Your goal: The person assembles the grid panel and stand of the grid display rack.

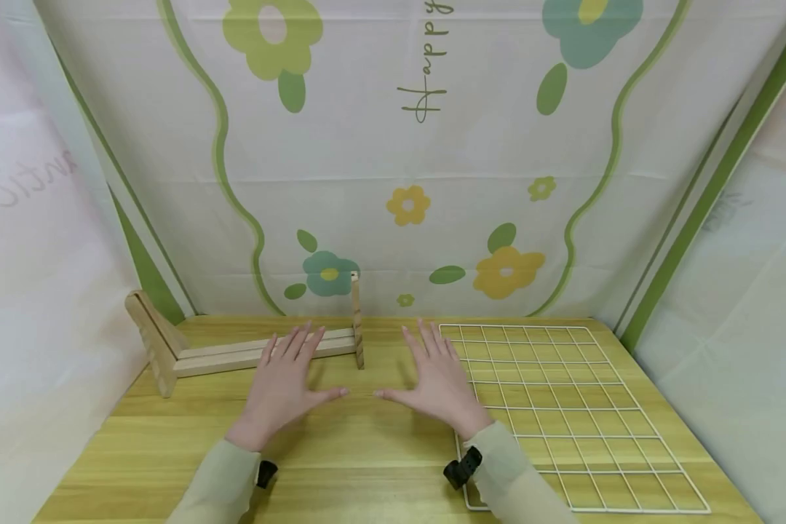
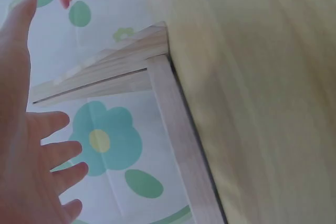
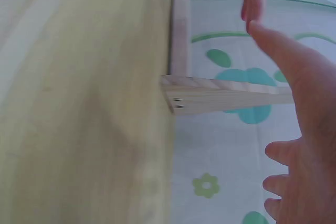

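My left hand [image 1: 283,389] hovers over the table in front of a wooden stand [image 1: 236,356], its fingers spread and holding nothing. The stand has a long slotted base bar and an upright at each end; in the left wrist view its bar [image 2: 181,135] and one upright [image 2: 105,69] show. My right hand [image 1: 435,380] is spread too, holding nothing, beside the left edge of a white wire grid panel [image 1: 550,409]. Both thumbs point toward each other with a gap between them. Two small holes show at the foot of the near upright [image 3: 226,98] in the right wrist view.
The light wooden table [image 1: 367,466] ends at a flower-printed cloth backdrop [image 1: 340,182]. More cloth hangs at the left side [image 1: 46,276] and the right side [image 1: 760,291]. The grid lies flat along the table's right part, and the right forearm overlaps its near left corner.
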### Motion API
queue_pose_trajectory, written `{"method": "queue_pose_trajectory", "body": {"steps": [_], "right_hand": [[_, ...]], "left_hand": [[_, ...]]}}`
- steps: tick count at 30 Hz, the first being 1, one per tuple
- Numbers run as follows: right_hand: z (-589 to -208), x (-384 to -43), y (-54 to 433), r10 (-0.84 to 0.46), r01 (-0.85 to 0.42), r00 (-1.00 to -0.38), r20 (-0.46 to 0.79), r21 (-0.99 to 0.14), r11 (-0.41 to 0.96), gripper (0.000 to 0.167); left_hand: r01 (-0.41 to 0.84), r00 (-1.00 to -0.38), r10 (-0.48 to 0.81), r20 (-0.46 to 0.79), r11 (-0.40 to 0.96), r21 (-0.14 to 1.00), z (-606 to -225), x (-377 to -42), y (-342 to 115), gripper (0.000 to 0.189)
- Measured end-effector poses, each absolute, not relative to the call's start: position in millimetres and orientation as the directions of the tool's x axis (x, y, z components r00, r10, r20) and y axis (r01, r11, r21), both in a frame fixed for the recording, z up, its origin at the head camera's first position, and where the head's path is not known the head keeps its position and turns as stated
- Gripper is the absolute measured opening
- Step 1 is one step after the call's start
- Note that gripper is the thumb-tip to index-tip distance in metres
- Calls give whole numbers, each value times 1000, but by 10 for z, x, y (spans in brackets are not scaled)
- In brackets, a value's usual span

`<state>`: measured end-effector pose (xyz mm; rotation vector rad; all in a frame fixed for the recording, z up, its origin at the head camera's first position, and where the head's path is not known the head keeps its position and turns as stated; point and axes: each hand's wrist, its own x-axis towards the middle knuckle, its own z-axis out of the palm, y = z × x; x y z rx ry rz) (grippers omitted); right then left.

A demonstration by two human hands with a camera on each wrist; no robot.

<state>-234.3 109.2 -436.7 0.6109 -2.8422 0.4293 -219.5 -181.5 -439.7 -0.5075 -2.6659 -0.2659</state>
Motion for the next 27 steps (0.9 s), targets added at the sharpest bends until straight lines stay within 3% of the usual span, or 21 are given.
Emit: {"method": "queue_pose_trajectory", "body": {"steps": [5, 8, 14, 18, 27], "right_hand": [[-4220, -2349, 1170, -335, -430, -897, 288, -388, 815, 116], [-4133, -2322, 1212, -285, -394, -915, 286, -482, 783, 113], [-4041, -2299, 1293, -182, -360, -923, 338, -597, 716, 106], [-4005, -2306, 1376, -146, -377, -910, 387, -631, 678, 103], [-3993, -2277, 1653, -93, -337, -928, 362, -704, 625, 99]], "left_hand": [[433, -803, 297, 516, 887, 162, -4322, -2215, -1861, 114], [452, -796, 258, 548, 855, 254, -4285, -2206, -1878, 108], [378, -878, 108, 467, 756, 534, -4199, -2157, -1913, 102], [303, -916, 23, 400, 693, 654, -4163, -2134, -1976, 104], [293, -897, -80, 436, 630, 719, -4141, -2053, -2202, 101]]}}
